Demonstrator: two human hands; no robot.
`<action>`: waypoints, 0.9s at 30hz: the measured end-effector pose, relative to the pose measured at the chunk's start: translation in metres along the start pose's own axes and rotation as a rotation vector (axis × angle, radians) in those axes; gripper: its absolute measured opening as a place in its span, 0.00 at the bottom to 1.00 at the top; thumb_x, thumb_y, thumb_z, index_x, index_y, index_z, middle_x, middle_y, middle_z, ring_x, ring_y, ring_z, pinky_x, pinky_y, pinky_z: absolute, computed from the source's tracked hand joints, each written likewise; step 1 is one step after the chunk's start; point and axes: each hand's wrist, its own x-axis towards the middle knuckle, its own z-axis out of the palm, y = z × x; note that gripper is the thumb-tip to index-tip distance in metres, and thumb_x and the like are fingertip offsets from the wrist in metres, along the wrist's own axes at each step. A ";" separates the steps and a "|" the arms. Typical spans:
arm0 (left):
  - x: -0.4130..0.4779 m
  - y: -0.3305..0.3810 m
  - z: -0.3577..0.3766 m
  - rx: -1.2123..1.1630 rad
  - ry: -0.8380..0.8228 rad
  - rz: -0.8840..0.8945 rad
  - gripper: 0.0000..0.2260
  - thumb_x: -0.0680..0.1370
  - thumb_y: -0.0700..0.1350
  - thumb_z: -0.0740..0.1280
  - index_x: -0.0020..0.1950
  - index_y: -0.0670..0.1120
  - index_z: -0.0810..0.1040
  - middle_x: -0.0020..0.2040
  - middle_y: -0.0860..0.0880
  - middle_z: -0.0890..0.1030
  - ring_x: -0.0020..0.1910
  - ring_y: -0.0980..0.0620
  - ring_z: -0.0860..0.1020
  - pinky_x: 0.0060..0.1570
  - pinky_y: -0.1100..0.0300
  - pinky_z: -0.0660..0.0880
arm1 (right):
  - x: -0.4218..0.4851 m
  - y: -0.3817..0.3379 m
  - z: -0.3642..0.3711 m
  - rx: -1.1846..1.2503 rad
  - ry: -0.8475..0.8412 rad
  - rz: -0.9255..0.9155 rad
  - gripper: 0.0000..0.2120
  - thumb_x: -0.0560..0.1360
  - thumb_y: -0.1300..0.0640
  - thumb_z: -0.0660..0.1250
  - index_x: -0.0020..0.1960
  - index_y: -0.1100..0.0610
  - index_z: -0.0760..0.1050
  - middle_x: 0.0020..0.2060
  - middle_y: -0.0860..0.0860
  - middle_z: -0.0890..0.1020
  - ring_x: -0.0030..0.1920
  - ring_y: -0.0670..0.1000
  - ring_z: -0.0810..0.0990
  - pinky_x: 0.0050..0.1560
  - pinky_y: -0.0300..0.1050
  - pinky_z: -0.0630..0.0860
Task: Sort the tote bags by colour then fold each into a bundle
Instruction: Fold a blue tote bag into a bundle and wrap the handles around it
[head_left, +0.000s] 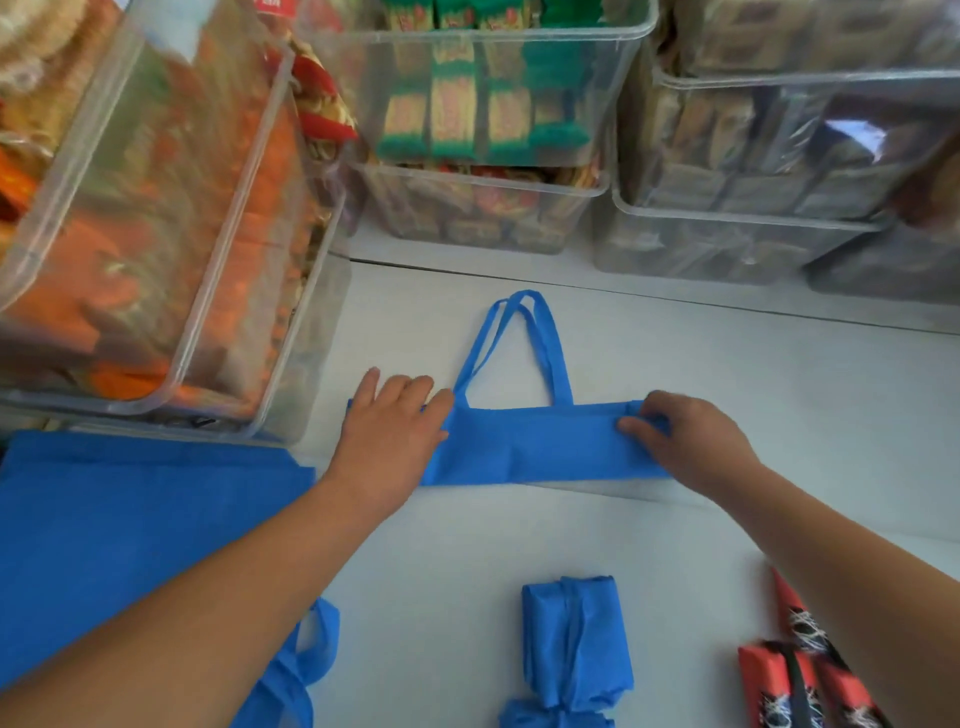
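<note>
Blue tote bag (535, 447) lies on the counter (753, 374), already folded into a narrow strip. The long axis runs left to right across the person's front. Its handles (524, 343) point away from the person, toward the clear bins (493, 130) at the back.

Left hand (387, 431) lies flat, fingers straight, pressing down the strip's left end. Right hand (685, 441) sits on the right end with fingers curled, thumb and fingertips pinching the cloth edge there. One hand at each end; the strip's middle is between them and bare.

Judgement: the step in hand is folding this bag, and the strip stage is done. With the axis sideways, the next fold likely runs along it, from one end toward the other. The right hand has the grip to start it while the left anchors. The handles stick out loose and may need tucking in.

Nearer the person sits one finished blue bundle (571, 639). Red bundles (795, 675) lie to its right, apart from it. A stack of blue bags (130, 519) lies flat to the left, unfolded.
</note>
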 end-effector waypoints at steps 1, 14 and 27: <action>-0.002 0.003 0.008 -0.015 -0.012 0.016 0.16 0.74 0.48 0.75 0.61 0.47 0.81 0.59 0.45 0.82 0.60 0.39 0.80 0.68 0.34 0.68 | 0.007 0.000 0.006 -0.005 0.049 -0.022 0.13 0.77 0.39 0.68 0.44 0.48 0.76 0.48 0.47 0.75 0.45 0.54 0.76 0.41 0.49 0.75; -0.026 0.018 0.051 -0.162 -0.174 -0.080 0.28 0.85 0.59 0.40 0.84 0.51 0.51 0.84 0.50 0.53 0.83 0.48 0.51 0.78 0.37 0.52 | 0.033 0.000 0.037 -0.120 0.373 -0.026 0.19 0.76 0.36 0.65 0.53 0.50 0.79 0.49 0.51 0.74 0.49 0.59 0.72 0.51 0.55 0.71; -0.027 -0.020 0.029 -0.351 -0.057 -0.288 0.33 0.76 0.65 0.58 0.73 0.45 0.74 0.66 0.46 0.77 0.62 0.42 0.75 0.63 0.46 0.74 | -0.002 -0.063 0.082 -0.273 0.034 -0.035 0.40 0.73 0.20 0.37 0.79 0.35 0.33 0.82 0.46 0.38 0.80 0.58 0.32 0.76 0.69 0.33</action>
